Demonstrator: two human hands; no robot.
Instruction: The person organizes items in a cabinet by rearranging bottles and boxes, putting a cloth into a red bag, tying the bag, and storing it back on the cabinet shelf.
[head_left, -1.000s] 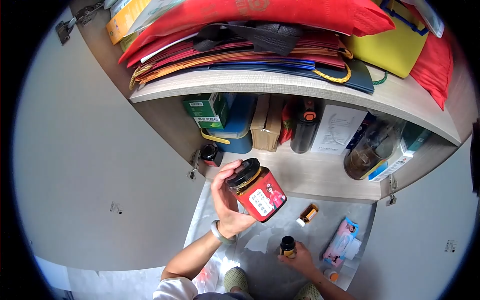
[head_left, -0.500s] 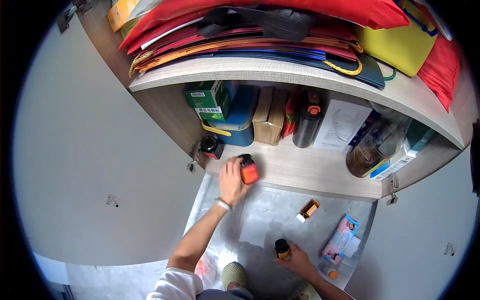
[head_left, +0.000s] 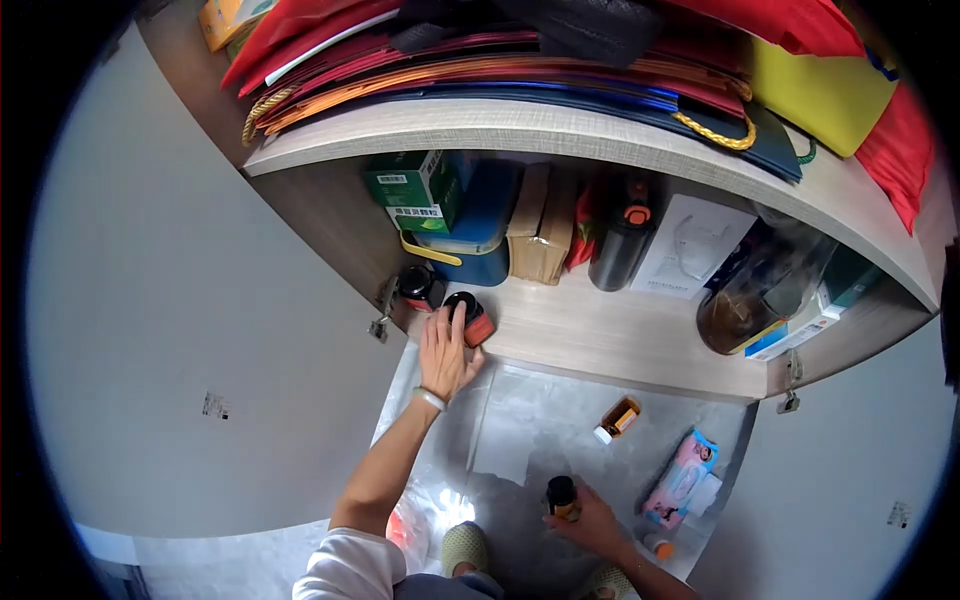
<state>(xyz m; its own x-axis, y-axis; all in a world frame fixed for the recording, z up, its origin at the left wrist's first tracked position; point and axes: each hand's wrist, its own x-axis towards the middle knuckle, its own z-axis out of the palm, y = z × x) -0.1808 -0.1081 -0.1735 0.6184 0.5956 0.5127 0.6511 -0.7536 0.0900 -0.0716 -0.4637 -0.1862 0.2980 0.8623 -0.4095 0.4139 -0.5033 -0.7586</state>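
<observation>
My left hand [head_left: 446, 352] is closed around a black-lidded jar [head_left: 480, 329] with a red-orange label, at the left front of the lower shelf [head_left: 620, 340]. Just behind it stands a similar dark jar [head_left: 420, 288], close to the cabinet's left wall. Low over the floor, my right hand [head_left: 594, 524] grips a small bottle [head_left: 563, 497] with a black cap and a yellowish label. Beyond that hand an amber bottle [head_left: 622, 416] with a white cap lies on its side on the floor.
Along the shelf's back are green boxes [head_left: 410, 190], a blue container [head_left: 480, 265], a brown package [head_left: 540, 245], a dark flask [head_left: 620, 250], a white bag [head_left: 692, 250] and a clear jug [head_left: 735, 320]. Wipes [head_left: 682, 480] and an orange-capped bottle [head_left: 660, 547] lie right. Cabinet doors [head_left: 180, 350] flank me.
My left hand has moved the red-labelled jar left and back, beside the other dark jar. My right hand stays nearly still with its bottle. The view has shifted slightly.
</observation>
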